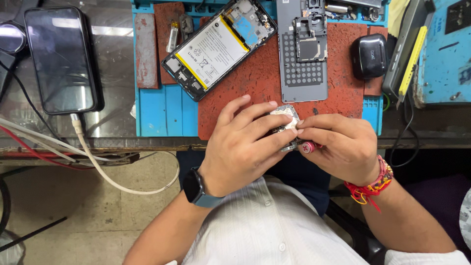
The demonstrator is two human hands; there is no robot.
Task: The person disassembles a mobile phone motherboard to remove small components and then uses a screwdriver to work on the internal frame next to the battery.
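Head view: the left hand [245,142] pinches a small metal part [287,118] between thumb and fingertips, holding it over the near edge of the red mat [255,83]. The right hand [343,147] closes around a red-tipped screwdriver [309,146], its tip hidden against the part's near side. The work looks to be at the stage of driving or loosening a small screw; the next move calls for a steady pinch and a straight tool. The part sits between both hands, touching both. Behind lie an opened phone [218,46], a grey back cover [301,54], a black earbud case [369,56], and a charging phone [61,59] far left.
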